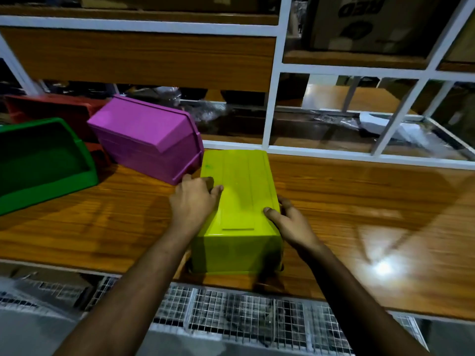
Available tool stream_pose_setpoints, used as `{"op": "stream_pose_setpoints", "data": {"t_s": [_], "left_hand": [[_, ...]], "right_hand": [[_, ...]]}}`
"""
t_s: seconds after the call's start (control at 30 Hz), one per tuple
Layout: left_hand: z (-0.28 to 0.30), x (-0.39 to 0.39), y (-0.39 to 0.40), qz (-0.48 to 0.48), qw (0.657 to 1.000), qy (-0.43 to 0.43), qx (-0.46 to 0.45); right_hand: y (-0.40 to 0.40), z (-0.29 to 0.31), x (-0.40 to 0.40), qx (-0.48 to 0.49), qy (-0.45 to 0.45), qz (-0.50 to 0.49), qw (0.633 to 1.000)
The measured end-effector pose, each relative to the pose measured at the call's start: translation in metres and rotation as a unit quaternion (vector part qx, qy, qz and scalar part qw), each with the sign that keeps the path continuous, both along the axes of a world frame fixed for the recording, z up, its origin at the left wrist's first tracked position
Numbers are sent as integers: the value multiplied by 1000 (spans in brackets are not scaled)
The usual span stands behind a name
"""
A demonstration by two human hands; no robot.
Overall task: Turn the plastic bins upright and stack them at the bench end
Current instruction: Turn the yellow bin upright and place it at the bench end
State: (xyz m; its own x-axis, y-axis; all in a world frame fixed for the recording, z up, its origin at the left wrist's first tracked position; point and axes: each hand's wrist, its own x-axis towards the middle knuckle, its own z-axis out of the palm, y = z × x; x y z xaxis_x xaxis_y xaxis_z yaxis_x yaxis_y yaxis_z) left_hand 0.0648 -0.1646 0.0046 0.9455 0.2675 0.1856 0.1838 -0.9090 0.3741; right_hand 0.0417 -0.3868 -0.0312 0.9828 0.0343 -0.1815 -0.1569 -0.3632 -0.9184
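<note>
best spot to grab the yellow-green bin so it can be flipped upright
Probably the two long side walls, one hand from each side: the yellow-green bin lies bottom-up, its flat base giving no purchase. The left hand and right hand already flank it.

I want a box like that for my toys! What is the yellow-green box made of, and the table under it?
The yellow-green bin looks like smooth moulded plastic: one even colour, rounded edges, raised ribs on its upturned base. The bench top looks like glossy wood or wood-look laminate: brown grain lines and bright light reflections. Which one, I cannot tell.
</note>
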Motion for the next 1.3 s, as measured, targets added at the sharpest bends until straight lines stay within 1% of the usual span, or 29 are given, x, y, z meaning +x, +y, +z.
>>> {"op": "stream_pose_setpoints", "data": {"t_s": [0.13,0.23,0.3,0.33,0.37,0.43,0.47,0.53,0.57,0.6,0.67,0.7,0.73,0.77,0.8,0.83,0.87,0.9,0.93,1.0,1.07,1.13,1.17,1.23,1.27,1.3], "left_hand": [[2,-1,-5,4,999,-30,-30],[12,-2,-6,-21,996,-41,-77],[22,0,-7,-60,994,2,-97],[31,1,-7,-82,989,27,-121],[39,2,-9,-101,980,53,-161],[52,5,-12,-127,950,102,-266],[55,5,-12,-132,939,112,-296],[56,7,-8,-131,939,99,-303],[54,7,-4,-129,938,85,-310],[52,8,2,-127,933,78,-329],[49,9,15,-139,912,88,-376],[45,11,20,-150,903,95,-391],[42,12,24,-159,896,95,-404],[37,14,28,-164,891,87,-414],[34,15,30,-164,889,73,-422],[28,17,33,-163,886,60,-430],[26,18,34,-162,881,51,-441],[25,17,33,-163,874,43,-455],[25,15,33,-163,870,40,-464],[20,14,33,-160,875,45,-454],[16,12,33,-173,879,73,-439],[14,13,32,-185,876,90,-435],[14,16,33,-195,888,70,-411],[23,17,32,-208,937,-11,-280],[32,15,30,-221,948,-42,-225],[41,12,28,-245,947,-46,-200]], "right_hand": [[-4,2,6,21,-33,14,999],[2,24,5,-5,-81,-11,997],[8,44,4,-55,-117,-47,991],[13,55,3,-96,-137,-54,984],[20,64,1,-142,-163,-48,975],[36,81,-2,-224,-213,-19,951],[43,88,-4,-242,-229,2,943],[52,96,-4,-230,-249,52,939],[53,96,-3,-229,-250,68,938],[53,95,-1,-259,-248,64,931],[50,89,4,-369,-219,2,903],[49,86,6,-394,-187,-30,899],[48,83,7,-374,-150,-44,914],[48,82,9,-314,-122,-46,941],[49,82,11,-232,-103,-48,966],[50,82,12,-152,-92,-56,983],[51,85,12,-85,-87,-67,990],[52,85,12,-41,-84,-79,992],[53,85,12,-25,-79,-87,993],[58,86,14,-57,-73,-97,991],[61,88,14,-118,-67,-102,986],[62,90,11,-151,-66,-101,981],[63,91,10,-165,-67,-100,979],[66,94,5,-202,-77,-100,971],[70,95,3,-226,-91,-97,965],[75,97,1,-245,-109,-90,959]]}}
